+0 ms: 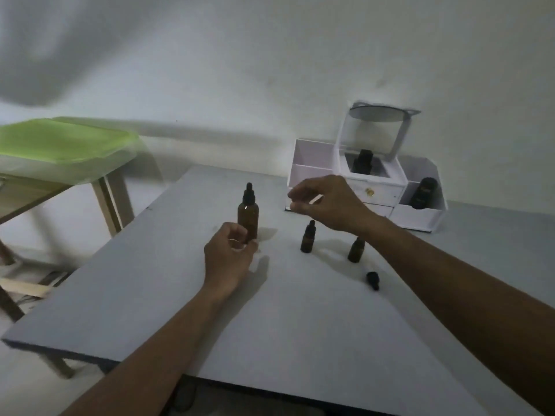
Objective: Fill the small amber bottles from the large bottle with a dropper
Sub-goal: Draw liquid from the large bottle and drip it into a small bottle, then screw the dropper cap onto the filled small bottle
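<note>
The large amber bottle (pixel 248 213) stands upright on the grey table (pixel 150 283), its black dropper cap on. My left hand (pixel 229 255) curls around its base, fingertips touching it. A small amber bottle (pixel 308 237) with its dropper cap on stands to the right. A second small amber bottle (pixel 356 250) stands further right, partly behind my right forearm. A loose black dropper cap (pixel 373 280) lies on the table in front of it. My right hand (pixel 326 202) hovers above the small bottles, fingers loosely bent, holding nothing.
A white desk organiser (pixel 369 187) with drawers and a mirror stands at the back right, with dark bottles (pixel 424 192) in its compartments. A wooden side table with a green-lidded plastic box (pixel 63 148) stands to the left, beyond the table's edge.
</note>
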